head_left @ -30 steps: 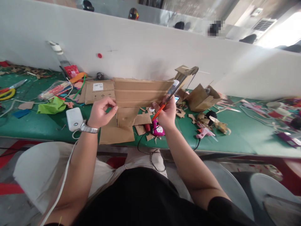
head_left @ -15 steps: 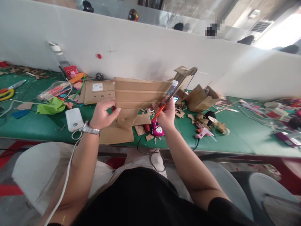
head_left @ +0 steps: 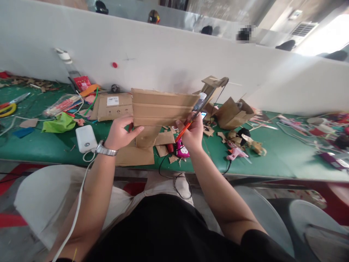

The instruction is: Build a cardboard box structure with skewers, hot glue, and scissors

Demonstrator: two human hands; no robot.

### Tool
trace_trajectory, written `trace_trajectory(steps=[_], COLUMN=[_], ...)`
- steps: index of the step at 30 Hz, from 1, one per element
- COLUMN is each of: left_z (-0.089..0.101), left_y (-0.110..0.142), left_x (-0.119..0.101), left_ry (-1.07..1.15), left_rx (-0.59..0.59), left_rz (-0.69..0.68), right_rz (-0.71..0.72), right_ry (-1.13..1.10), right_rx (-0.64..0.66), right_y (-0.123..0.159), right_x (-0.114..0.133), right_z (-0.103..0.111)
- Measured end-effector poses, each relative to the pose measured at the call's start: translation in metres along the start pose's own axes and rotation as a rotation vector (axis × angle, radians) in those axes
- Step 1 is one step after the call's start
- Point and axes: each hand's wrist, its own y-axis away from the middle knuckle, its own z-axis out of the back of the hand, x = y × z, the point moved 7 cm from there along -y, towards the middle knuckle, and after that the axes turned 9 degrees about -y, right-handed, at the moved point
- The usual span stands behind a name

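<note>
An upright piece of brown corrugated cardboard (head_left: pixel 163 107), creased across its width, is held in front of me. My left hand (head_left: pixel 121 133) is at its lower left edge, thumb across the front and fingers curled in behind, partly hidden. On the right side, my right hand (head_left: pixel 193 133) grips the cardboard's lower corner with the thumb in front. A slim orange-handled tool (head_left: pixel 183 131) also lies in that hand; its far end merges with things behind, so its kind is unclear. Below are a flat cardboard sheet (head_left: pixel 136 156) and cardboard scraps (head_left: pixel 165 138).
A white power bank (head_left: pixel 86 139) with a cable sits left, near green cloth (head_left: pixel 59 123) and scissors (head_left: pixel 12 105). Right are an open cardboard box (head_left: pixel 234 114), a pink glue gun (head_left: pixel 236 152) and a magenta power strip (head_left: pixel 182 149). A white partition (head_left: pixel 152 54) stands behind the green table.
My left thumb has stretched further right across the cardboard's lower edge. The cardboard has shifted very slightly left; my right hand stays nearly in place.
</note>
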Motion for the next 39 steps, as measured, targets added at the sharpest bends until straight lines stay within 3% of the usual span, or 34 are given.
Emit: trace_trajectory(steps=[18, 39], left_z=[-0.009, -0.007], left_y=[0.001, 0.001], left_x=[0.009, 0.006], left_ry=[0.072, 0.094], left_rx=[-0.009, 0.069], left_rz=[0.107, 0.032], right_rz=[0.03, 0.101], right_ry=[-0.014, 0.068], right_rx=[-0.009, -0.029], right_y=[0.002, 0.0], right_x=[0.003, 0.006], right_z=[0.001, 0.002])
